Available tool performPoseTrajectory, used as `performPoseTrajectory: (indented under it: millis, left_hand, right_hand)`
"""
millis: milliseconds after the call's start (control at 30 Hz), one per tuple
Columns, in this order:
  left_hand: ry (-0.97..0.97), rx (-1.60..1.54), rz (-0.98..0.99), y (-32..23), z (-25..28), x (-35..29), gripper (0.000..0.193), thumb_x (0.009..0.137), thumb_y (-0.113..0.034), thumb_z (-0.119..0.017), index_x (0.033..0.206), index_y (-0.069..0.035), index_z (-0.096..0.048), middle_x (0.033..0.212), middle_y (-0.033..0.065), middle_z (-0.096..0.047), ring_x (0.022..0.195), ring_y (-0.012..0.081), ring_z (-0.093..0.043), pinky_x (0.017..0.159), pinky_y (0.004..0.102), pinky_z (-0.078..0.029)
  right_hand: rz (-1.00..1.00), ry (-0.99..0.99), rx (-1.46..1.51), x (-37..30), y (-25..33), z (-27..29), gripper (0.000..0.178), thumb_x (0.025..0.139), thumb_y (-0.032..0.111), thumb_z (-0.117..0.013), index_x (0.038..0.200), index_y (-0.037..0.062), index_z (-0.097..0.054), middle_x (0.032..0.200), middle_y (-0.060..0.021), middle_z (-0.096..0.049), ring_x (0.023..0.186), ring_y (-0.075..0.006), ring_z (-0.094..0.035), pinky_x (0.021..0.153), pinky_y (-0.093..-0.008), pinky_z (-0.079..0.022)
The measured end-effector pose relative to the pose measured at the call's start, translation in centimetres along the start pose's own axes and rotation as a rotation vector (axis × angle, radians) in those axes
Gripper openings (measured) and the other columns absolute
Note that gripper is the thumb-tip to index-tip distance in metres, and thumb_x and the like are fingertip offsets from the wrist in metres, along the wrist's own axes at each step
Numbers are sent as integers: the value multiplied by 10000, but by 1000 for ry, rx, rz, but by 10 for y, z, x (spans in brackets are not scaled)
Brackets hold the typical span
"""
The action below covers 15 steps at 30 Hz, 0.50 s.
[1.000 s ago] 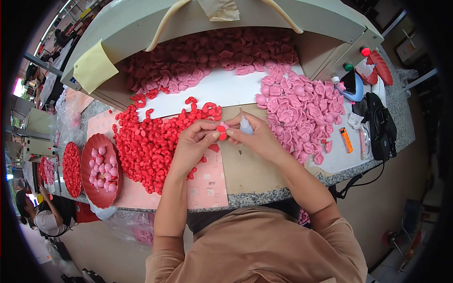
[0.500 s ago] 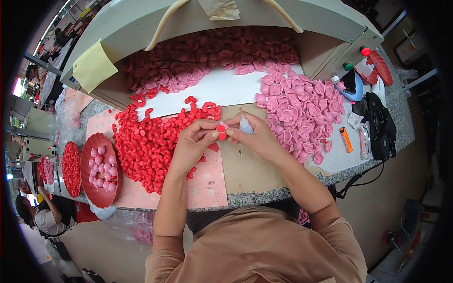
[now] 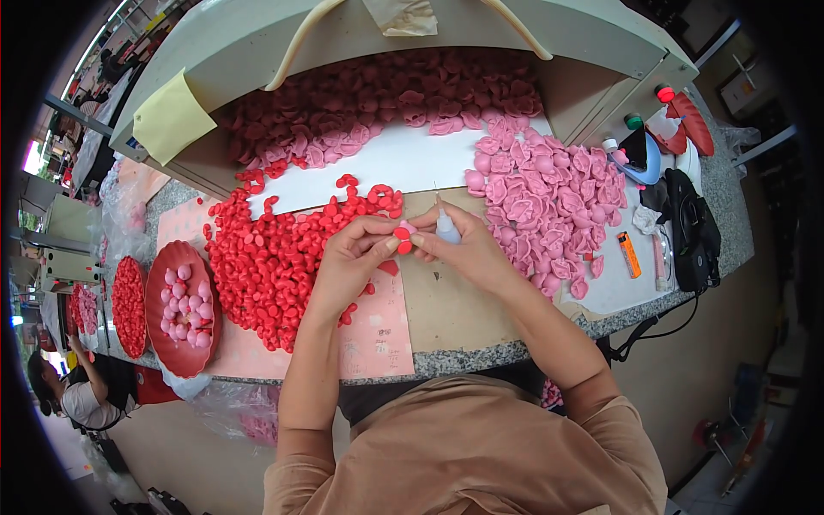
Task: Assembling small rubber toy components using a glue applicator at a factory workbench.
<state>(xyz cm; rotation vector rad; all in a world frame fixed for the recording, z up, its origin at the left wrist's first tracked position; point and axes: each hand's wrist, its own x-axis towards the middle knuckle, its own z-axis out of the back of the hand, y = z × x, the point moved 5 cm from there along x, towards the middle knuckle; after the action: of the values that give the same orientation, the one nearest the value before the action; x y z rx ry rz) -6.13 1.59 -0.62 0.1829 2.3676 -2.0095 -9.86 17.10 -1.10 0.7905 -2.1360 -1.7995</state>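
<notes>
Between both sets of fingertips is a small red piece (image 3: 402, 233) with a bit of pink at its top. My left hand (image 3: 359, 249) pinches it from the left. My right hand (image 3: 470, 253) steadies it from the right with thumb and fingertip, while a pale needle-tipped squeeze bottle (image 3: 447, 228) is tucked between its fingers, needle upward. Beside my left hand spreads a heap of small red pieces (image 3: 275, 266). Pink petal-shaped cups (image 3: 549, 202) are piled beyond my right hand. Beneath the hands lies a tan board (image 3: 446, 318).
A hooded grey box (image 3: 592, 60) stands over more pink cups at the back. At left, a red scalloped dish (image 3: 184, 365) holds pink balls beside another dish (image 3: 130, 309) of red pieces. An orange lighter (image 3: 630, 255) and black bag (image 3: 693, 227) lie right. Another person (image 3: 90, 390) works far left.
My hands, the red piece and the squeeze bottle keep practically the same position. At far left, the other person has shifted slightly.
</notes>
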Motion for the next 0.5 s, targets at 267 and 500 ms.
performPoseTrajectory:
  millis: [267, 500]
  left_hand:
    - [17, -6, 15, 0, 0, 1, 194, 858, -13, -585, 1052, -9, -576, 1017, 54, -607, 913, 124, -597, 789, 248, -499]
    - [5, -117, 51, 0, -1, 0, 254, 867, -53, -585, 1113, -18, -533, 1066, 77, -601, 960, 154, -597, 831, 295, -510]
  right_hand:
    - [14, 13, 11, 0, 0, 2, 219, 864, 112, -614, 1057, 13, -576, 851, -41, -627, 726, -91, -591, 666, -234, -487]
    - [-10, 9, 125, 0, 5, -1, 257, 865, 128, -619, 1086, 9, -565, 853, -59, -636, 735, -104, -593, 676, -239, -484]
